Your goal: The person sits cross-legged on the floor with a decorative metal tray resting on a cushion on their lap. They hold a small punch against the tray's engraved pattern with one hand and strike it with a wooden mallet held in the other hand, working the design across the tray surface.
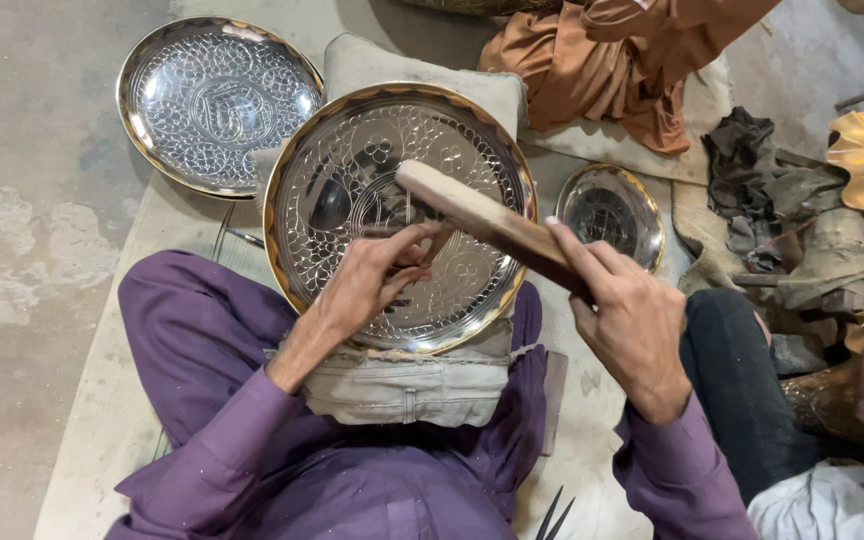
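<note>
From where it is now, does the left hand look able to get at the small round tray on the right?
Probably not directly. The left hand pinches a tool on the big engraved tray; the wooden mallet and right hand lie between it and the small tray.

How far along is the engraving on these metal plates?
Done, it seems: the plate on the floor and the small bowl both show finished patterns. In hand: the big plate on the lap, mostly patterned; the left hand holds a thin tool to it, the right hand grips a wooden mallet. Left: I can't tell which spots remain unworked.
</note>
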